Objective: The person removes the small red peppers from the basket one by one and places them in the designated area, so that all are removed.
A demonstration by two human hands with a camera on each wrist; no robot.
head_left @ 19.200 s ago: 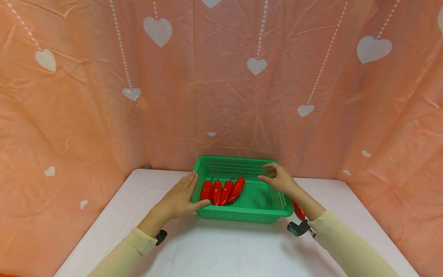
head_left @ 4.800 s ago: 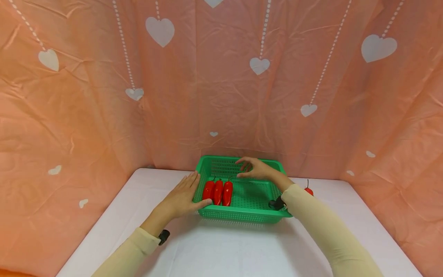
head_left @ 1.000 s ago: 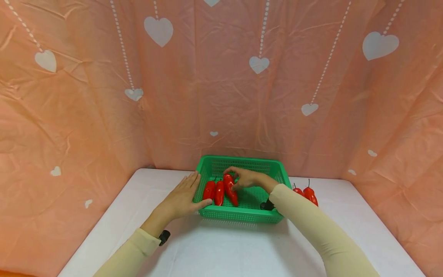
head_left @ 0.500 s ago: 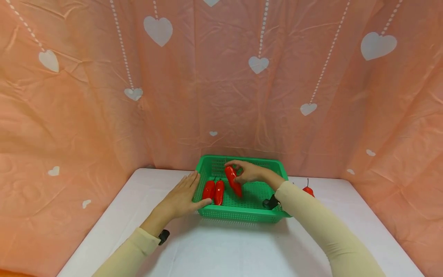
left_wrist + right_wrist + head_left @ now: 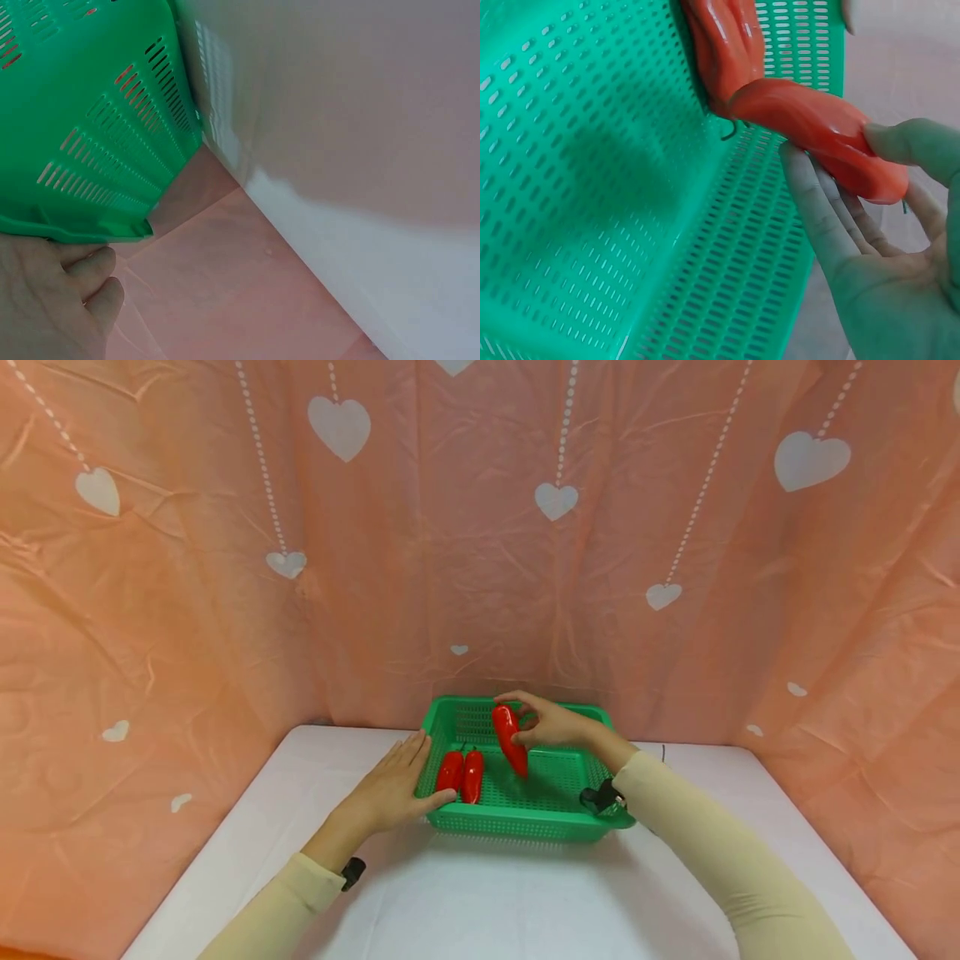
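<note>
Red pepper point(image 5: 509, 739), tilted above the floor of the green basket point(image 5: 517, 822), could slip and drop if the right hand point(image 5: 557, 725) slackens its pinch on that glossy skin, while the left hand point(image 5: 386, 789), fingers extended, rests against the basket's left rim.

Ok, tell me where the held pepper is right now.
In the head view, the red pepper is pinched in the right hand over the green basket, right of two peppers at the basket's left end.
</note>
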